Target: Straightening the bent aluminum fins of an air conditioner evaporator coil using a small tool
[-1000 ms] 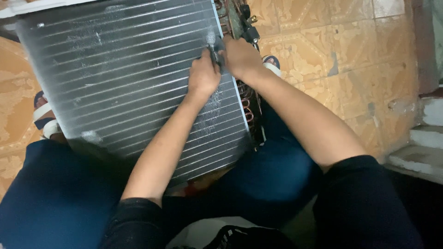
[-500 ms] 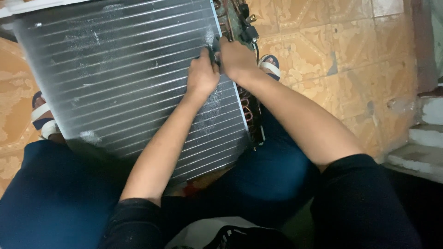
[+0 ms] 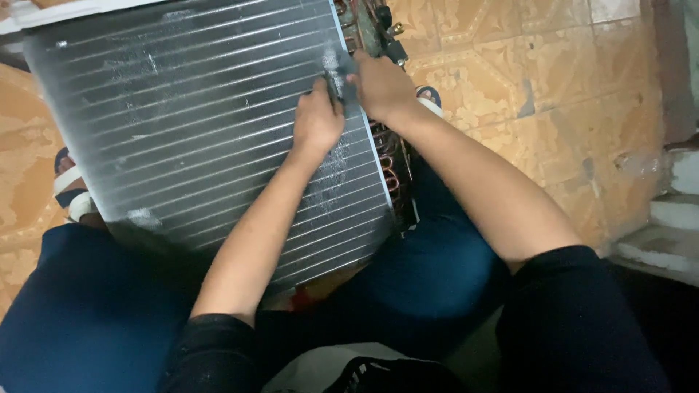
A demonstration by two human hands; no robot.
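Near the right edge of the grey, finned metal coil panel (image 3: 196, 131), the left hand (image 3: 317, 120) and the right hand (image 3: 382, 87) both closed around a small dark tool (image 3: 341, 78) pressed against the fins. Beside that edge, copper tube bends (image 3: 389, 164) showed above the patterned orange floor tiles (image 3: 510, 94).
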